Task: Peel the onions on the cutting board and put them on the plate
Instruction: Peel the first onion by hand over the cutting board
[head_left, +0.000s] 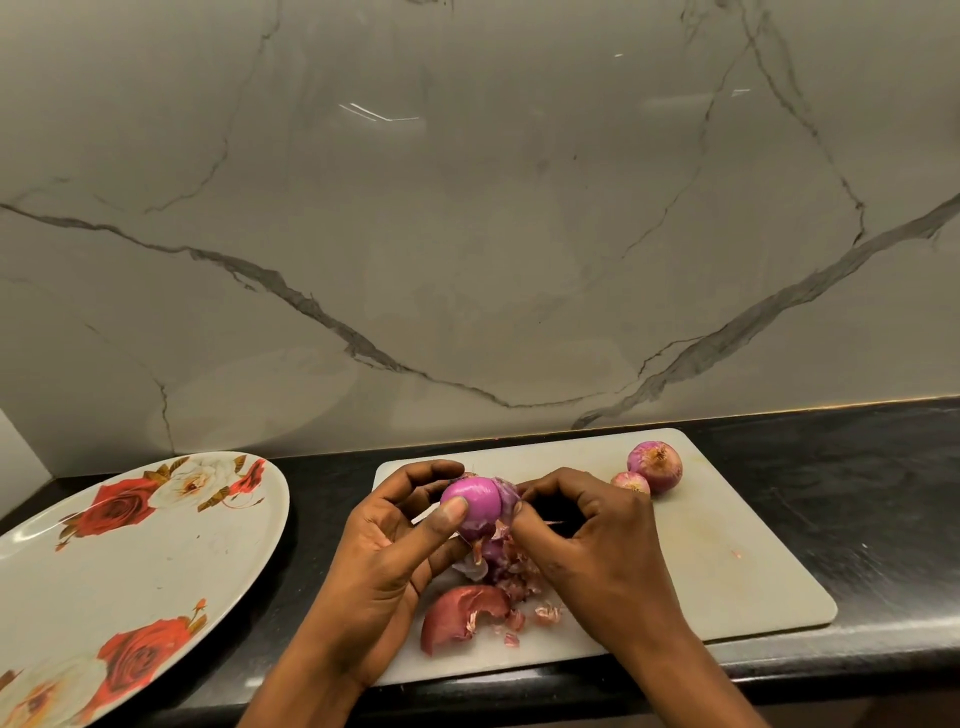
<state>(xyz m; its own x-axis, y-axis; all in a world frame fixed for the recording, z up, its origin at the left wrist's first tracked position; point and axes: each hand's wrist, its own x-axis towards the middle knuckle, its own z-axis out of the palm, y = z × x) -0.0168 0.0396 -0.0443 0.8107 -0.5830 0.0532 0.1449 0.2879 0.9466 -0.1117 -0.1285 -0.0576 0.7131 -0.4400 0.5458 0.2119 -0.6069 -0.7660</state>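
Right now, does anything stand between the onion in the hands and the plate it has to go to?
Nothing visible does. The left hand holds the onion over the cutting board; between the board and the plate shows only a strip of black counter. The loose peels lie nearer the person, off that path.

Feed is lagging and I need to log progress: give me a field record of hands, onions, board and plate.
left hand: grips the part-peeled onion above the cutting board
right hand: pinches loose skin at that onion's right side
unpeeled: large onion and small onion, close together, at the board's far right
peels: piled on the board below the hands
plate: left of the board, no onion on its visible part
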